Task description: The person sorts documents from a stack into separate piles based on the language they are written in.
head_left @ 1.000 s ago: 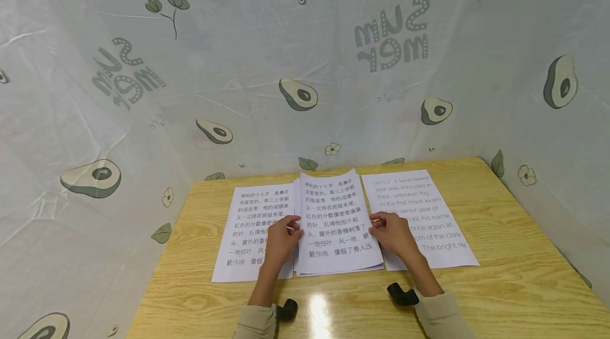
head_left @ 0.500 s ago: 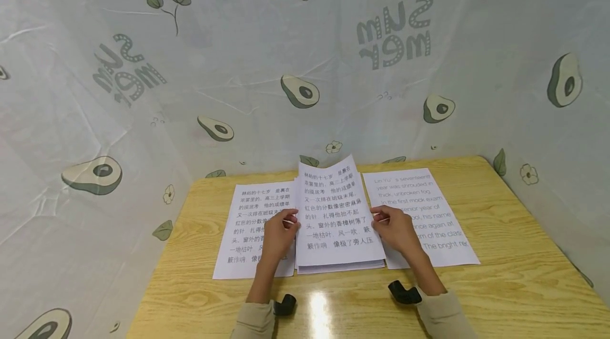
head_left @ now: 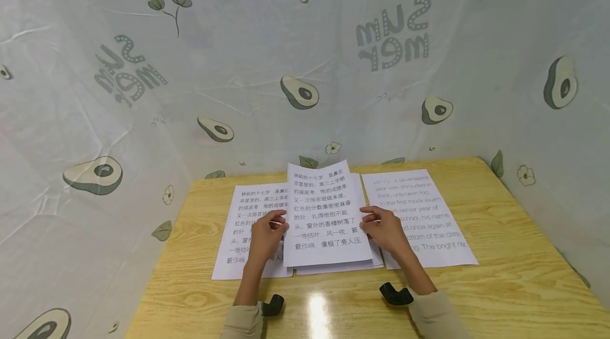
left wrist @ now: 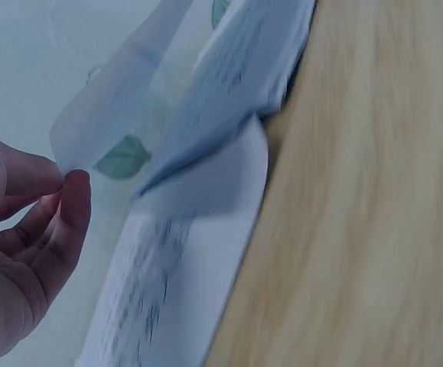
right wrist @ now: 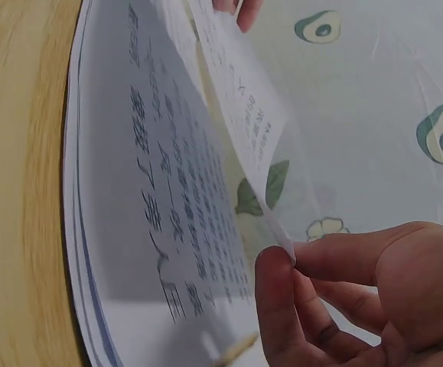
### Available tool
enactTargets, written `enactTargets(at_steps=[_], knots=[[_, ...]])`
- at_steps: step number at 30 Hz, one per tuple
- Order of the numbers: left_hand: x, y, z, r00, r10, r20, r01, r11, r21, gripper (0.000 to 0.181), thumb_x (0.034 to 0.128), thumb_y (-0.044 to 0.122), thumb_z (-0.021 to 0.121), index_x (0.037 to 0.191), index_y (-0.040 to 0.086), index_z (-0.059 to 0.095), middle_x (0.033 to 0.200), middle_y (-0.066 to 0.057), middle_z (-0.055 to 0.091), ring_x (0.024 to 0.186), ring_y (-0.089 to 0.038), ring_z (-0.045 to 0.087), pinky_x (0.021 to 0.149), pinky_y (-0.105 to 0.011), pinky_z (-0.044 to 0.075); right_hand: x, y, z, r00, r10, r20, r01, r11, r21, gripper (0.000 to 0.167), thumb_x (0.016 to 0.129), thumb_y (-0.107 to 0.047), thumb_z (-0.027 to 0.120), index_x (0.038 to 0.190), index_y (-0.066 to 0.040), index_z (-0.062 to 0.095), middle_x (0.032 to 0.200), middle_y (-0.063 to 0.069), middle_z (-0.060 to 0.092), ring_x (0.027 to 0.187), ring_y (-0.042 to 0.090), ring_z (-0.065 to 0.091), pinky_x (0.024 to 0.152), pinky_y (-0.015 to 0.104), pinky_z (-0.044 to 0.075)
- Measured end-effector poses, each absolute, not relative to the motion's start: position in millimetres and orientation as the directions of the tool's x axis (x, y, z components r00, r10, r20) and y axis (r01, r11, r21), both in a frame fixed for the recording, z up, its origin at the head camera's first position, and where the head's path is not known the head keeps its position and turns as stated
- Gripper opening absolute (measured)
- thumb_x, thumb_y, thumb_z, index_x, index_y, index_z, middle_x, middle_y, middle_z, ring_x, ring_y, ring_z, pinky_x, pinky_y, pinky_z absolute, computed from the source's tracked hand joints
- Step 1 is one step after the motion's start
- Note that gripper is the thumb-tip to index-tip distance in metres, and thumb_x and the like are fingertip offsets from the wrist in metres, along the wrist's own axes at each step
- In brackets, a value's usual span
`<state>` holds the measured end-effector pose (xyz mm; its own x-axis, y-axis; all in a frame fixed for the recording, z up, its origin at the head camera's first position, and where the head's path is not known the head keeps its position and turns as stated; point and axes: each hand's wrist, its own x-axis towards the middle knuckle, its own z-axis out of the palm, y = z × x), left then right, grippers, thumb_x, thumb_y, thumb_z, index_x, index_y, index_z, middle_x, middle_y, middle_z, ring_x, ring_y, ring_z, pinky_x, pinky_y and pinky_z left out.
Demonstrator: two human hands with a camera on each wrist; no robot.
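A printed sheet of paper with Chinese text is held up off the table between both hands. My left hand pinches its left edge between thumb and fingers. At the right edge, my right hand pinches it too. Both wrist views show the raised sheet standing apart from the paper below. Under it lies a stack of sheets, partly covered in the head view. To the left lies paper with Chinese text, partly hidden by my left hand and the raised sheet.
A paper with English text lies to the right, overlapped by my right hand. The wooden table meets hanging cloth with avocado prints at the back and sides. A black fitting sits at each cuff.
The top sheet has risen from the middle stack, then shifted left in both hands, now overlapping the left paper. More of the stack shows at its right. Both hands have moved left with it.
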<state>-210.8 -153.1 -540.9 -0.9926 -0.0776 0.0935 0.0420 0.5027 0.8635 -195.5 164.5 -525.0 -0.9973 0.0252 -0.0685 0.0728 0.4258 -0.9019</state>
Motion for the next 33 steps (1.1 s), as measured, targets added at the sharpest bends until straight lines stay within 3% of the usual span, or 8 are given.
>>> enactTargets(at_steps=[14, 21, 33], knots=[[-210.1, -221.8, -548.3, -0.987, -0.149, 0.054, -0.038, 0.552, 0.833, 0.033, 0.0951, 0.001, 0.076, 0.128, 0.005, 0.076, 0.104, -0.012, 0.075, 0.087, -0.019, 0.068, 0.067, -0.023, 0.06, -202.1, 96.8, -538.7, -0.988, -0.021, -0.152, 0.136, 0.332, -0.934, 0.044, 0.091, 0.001, 0.074, 0.135, 0.0, 0.07, 0.105, 0.013, 0.072, 0.085, 0.018, 0.074, 0.07, 0.033, 0.066], [-208.5, -253.7, -554.2, -0.982, -0.188, 0.019, -0.094, 0.576, 0.812, 0.034, 0.0959, 0.003, 0.075, 0.13, 0.004, 0.075, 0.106, -0.013, 0.075, 0.09, -0.021, 0.068, 0.069, -0.021, 0.053, -200.0, 66.5, -542.4, -0.989, -0.052, -0.138, 0.115, 0.315, -0.942, 0.044, 0.088, 0.001, 0.076, 0.132, 0.001, 0.071, 0.101, 0.013, 0.073, 0.077, 0.015, 0.071, 0.066, 0.031, 0.063], [-204.5, -285.9, -557.1, -0.975, -0.221, -0.034, -0.163, 0.599, 0.784, 0.036, 0.0999, 0.004, 0.07, 0.136, 0.003, 0.071, 0.113, -0.018, 0.073, 0.099, -0.029, 0.069, 0.074, -0.022, 0.053, -199.3, 31.3, -547.8, -0.99, -0.088, -0.112, 0.086, 0.256, -0.963, 0.047, 0.086, 0.002, 0.075, 0.133, 0.003, 0.07, 0.1, 0.014, 0.073, 0.078, 0.013, 0.072, 0.065, 0.028, 0.064]])
